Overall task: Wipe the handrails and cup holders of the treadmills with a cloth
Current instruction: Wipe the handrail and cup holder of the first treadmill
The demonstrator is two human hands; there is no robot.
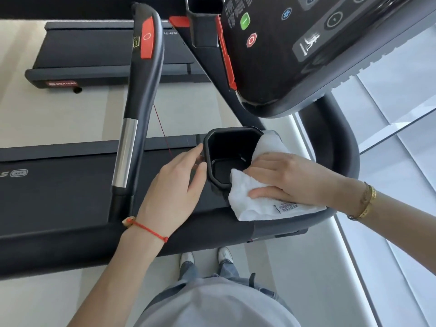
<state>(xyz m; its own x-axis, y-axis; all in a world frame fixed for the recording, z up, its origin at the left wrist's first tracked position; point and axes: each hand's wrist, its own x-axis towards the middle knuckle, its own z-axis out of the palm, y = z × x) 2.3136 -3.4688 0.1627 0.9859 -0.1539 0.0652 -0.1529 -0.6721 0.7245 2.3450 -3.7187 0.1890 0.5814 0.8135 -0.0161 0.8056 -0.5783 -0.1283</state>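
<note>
right hand [290, 178] lies flat, fingers straight, pressing the white cloth [264, 204] onto the near-right rim of the cup holder [226, 159]. left hand [177, 185] is relaxed and spread, fingertips just touching the holder's left wall, gripping nothing. the open cup sits directly left of the cloth hand, so that hand's the closer one to sweep inside next, i'd guess.

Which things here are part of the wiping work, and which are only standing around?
Part of the job:
- white terry cloth, under the right hand
- black plastic cup holder, steadied by the left hand
- black and silver handrail
- second black cup holder

Only around:
- black control console with round buttons
- neighbouring treadmill belt
</note>
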